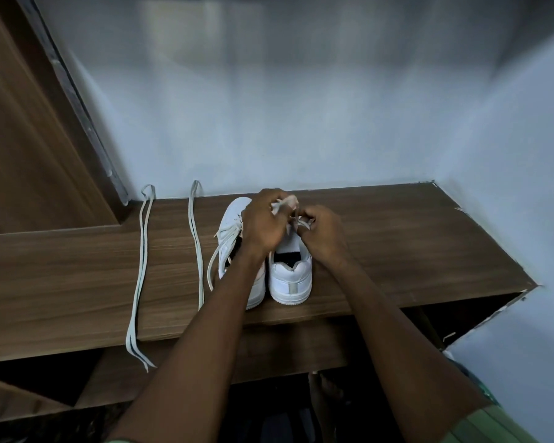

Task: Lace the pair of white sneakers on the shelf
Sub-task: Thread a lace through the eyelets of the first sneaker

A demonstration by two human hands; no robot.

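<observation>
1. The left hand [263, 222] pinches a lace end [282, 204] over the right sneaker [290, 278]; the right hand [322, 235] pinches the other lace end [303, 222] just beside it.
2. That sneaker stands heel toward the camera on the wooden shelf [397, 247]; the left sneaker [234, 238], already laced, touches it.
3. Two loose laces [139, 276] lie further left, well apart from the shoes, one overhanging the shelf's front edge.

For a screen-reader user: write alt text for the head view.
Both hands, left hand and right hand, pinch a lace over the right sneaker of a white pair on a wooden shelf. Two loose laces lie to their left.
</observation>
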